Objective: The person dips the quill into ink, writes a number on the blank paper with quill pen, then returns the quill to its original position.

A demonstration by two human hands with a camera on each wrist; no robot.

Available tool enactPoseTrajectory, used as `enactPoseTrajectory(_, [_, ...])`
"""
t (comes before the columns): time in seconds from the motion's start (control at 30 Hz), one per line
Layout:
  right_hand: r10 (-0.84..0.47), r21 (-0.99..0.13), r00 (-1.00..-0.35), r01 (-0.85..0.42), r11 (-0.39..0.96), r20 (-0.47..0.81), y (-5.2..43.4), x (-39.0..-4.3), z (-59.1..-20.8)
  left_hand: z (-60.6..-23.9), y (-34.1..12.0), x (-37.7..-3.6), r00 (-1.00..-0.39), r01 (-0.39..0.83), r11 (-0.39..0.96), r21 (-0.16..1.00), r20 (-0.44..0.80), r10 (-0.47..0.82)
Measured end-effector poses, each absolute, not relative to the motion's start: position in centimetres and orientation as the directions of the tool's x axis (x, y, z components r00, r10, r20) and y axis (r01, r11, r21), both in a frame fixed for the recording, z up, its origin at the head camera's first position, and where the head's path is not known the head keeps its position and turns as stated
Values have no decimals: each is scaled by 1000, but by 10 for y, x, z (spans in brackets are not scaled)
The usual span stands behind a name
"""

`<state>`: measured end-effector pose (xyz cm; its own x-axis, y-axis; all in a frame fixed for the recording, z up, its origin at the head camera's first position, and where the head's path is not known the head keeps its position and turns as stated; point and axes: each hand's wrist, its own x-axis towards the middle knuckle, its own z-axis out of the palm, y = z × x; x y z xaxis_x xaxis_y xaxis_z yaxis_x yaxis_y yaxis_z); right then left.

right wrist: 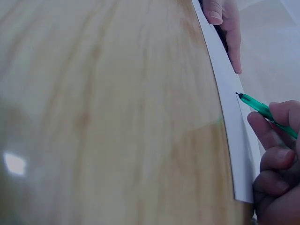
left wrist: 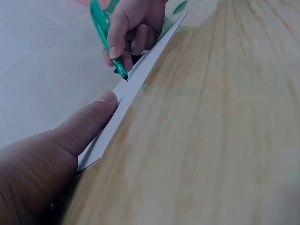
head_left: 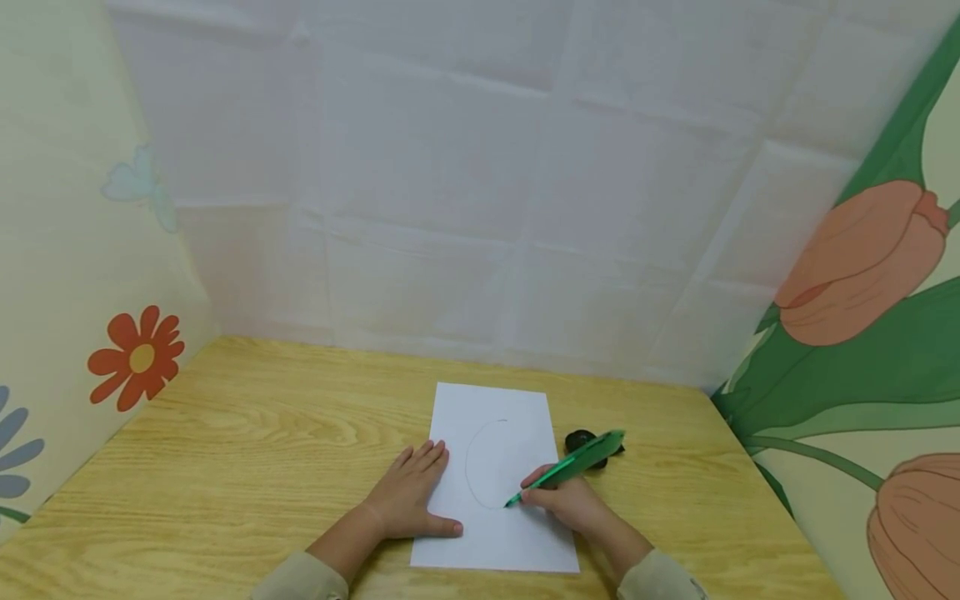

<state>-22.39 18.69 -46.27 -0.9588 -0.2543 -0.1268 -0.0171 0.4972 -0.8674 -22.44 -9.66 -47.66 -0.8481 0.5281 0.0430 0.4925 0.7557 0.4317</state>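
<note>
A sheet of white paper (head_left: 517, 533) lies on the table, with a thin curved line drawn on it like the left half of an oval. My right hand (head_left: 573, 502) pinches a green pen (head_left: 573, 462) between thumb and fingers. The pen leans up to the right, its dark tip at the lower end of the line; in the right wrist view the green pen (right wrist: 258, 108) points at the sheet. My left hand (head_left: 408, 496) rests on the paper's left edge, fingers straight and thumb spread. The left thumb (left wrist: 91, 117) lies along the sheet in the left wrist view.
A small black object (head_left: 581, 440) sits just right of the paper, partly behind the pen. The wood-grain table (head_left: 262, 433) meets a creased white sheet (head_left: 435, 208) at the back. Flower-patterned panels (head_left: 847, 383) stand at both sides.
</note>
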Motion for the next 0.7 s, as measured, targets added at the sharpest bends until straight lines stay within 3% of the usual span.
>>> enactPoseTrajectory(0.7, [-211, -861, -970, -2, 509, -123, 193, -228, -460, -477, -97, -226, -851, 484, 762, 430, 31, 524])
